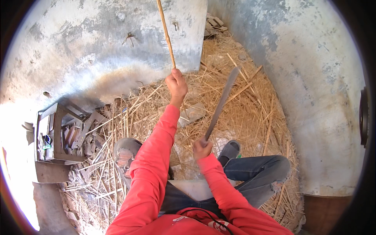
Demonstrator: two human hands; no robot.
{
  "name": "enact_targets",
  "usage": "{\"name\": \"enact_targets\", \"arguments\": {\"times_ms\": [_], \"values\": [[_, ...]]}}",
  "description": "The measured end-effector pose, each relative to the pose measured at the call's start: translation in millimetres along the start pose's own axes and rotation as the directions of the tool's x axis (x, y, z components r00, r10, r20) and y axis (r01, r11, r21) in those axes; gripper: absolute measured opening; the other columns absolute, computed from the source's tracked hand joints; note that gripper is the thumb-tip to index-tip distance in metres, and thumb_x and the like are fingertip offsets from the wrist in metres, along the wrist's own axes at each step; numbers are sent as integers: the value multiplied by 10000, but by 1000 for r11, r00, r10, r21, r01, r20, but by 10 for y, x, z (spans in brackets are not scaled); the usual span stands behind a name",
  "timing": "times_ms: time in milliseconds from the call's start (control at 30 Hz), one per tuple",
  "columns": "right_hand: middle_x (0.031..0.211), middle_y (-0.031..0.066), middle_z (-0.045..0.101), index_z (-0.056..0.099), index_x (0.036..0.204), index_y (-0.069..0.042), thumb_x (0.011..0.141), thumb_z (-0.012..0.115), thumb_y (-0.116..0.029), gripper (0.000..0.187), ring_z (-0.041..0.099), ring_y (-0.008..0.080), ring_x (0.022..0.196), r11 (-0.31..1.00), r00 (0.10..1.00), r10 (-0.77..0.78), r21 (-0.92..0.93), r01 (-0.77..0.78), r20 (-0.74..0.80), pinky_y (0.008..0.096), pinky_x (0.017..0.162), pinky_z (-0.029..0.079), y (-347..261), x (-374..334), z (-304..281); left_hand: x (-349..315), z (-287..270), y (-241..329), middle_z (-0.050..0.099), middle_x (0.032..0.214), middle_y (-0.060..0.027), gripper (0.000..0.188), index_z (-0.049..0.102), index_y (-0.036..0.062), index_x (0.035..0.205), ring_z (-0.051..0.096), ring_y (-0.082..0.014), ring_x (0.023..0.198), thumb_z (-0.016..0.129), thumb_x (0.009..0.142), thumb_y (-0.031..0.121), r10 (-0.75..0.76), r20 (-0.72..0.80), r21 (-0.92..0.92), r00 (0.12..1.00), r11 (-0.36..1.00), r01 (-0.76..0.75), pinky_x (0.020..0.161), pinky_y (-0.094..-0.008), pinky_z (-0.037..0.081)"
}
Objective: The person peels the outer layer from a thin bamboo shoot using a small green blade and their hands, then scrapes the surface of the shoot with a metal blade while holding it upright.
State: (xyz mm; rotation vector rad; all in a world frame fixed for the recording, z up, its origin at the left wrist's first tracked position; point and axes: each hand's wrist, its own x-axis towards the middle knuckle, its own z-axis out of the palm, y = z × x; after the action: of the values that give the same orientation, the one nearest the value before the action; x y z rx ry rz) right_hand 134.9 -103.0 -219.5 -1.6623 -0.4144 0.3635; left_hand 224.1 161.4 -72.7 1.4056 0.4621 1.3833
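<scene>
Beyond the left hand (176, 84) stands a patchy wall (90, 43); right of the right hand (202, 148), another wall (313, 86) (also stained). Below both is a littered floor (248, 105); far to their left, bright light (17, 137).

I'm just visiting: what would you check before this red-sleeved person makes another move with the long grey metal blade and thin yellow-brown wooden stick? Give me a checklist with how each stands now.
1. Left hand closed around the thin yellow-brown wooden stick: ok.
2. Right hand closed around the lower end of the long grey metal blade: ok.
3. Blade apart from the stick and left hand: ok, a gap shows between them.
4. Hands protected by gloves: not ok, both are bare.
5. Floor free of loose pale straw-like strips: not ok, they lie thickly around.
6. Blade's edge sharp: cannot tell from this view.
</scene>
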Motion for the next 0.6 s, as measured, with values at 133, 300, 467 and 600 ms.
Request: {"name": "enact_targets", "arguments": {"times_ms": [133, 300, 467, 600], "values": [[557, 71, 569, 659, 670, -28, 1011, 444, -560, 668, 574, 240, 479, 597, 600, 787, -420, -684, 142, 389, 499, 470, 674, -315, -242, -64, -91, -37, 332, 632, 47, 591, 341, 100, 663, 301, -64, 542, 362, 1094, 503, 15, -29, 48, 999, 999, -13, 474, -254, 252], [573, 80, 594, 665, 676, -10, 947, 620, -364, 448, 593, 214, 489, 859, 913, 396, -393, -329, 101, 374, 458, 440, 540, 0, -153, -1, -20, -48, 309, 632, 52, 595, 325, 98, 660, 291, -63, 537, 378, 1090, 505, 26, -5, 39, 1000, 999, -26, 473, -253, 245], [636, 142, 618, 607, 693, 36, 800, 732, -165, 259, 591, 228, 560, 999, 999, 46, -4, -46, -6, 387, 551, 442, -362, 126, 82, -18, -174, -73, 398, 554, -9, 644, 411, 53, 623, 380, -115, 505, 361, 1091, 493, 0, -54, 51, 999, 999, 2, 477, -317, 306], [570, 86, 561, 622, 691, -15, 962, 648, -322, 410, 559, 218, 483, 876, 938, 346, -363, -318, 15, 379, 480, 442, 1084, -262, -228, -46, 128, -17, 335, 646, 48, 582, 339, 100, 670, 301, -51, 555, 374, 1091, 499, 9, 32, -22, 999, 1000, -8, 475, -248, 241]]}}
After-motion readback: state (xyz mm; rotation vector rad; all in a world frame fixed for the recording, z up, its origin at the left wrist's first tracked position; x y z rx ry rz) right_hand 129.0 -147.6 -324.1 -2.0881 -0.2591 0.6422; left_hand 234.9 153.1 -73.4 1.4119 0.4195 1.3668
